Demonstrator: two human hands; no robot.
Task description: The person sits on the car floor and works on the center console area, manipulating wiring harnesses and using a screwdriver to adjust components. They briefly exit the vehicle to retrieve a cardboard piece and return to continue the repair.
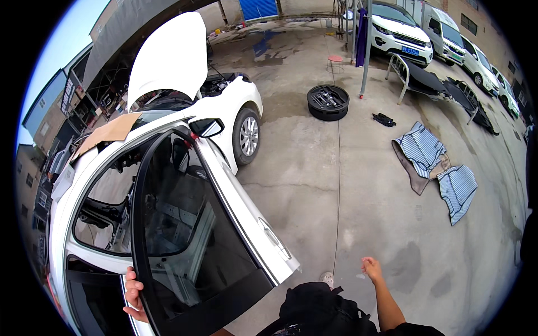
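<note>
Left fingers (134,286) round door edge (139,241), concrete (302,207) (roomy)

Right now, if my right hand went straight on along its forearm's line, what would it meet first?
Probably nothing close: your bare right hand points ahead over the grey concrete floor, though its height above it is unclear.

Red stool (335,58) (round-topped), white van (448,36)

from afar, i saw a white car door (235,187) with a black frame, dark window glass (193,241) raised and side mirror (206,127) attached, standing swung open beside the white car (219,112).
</note>
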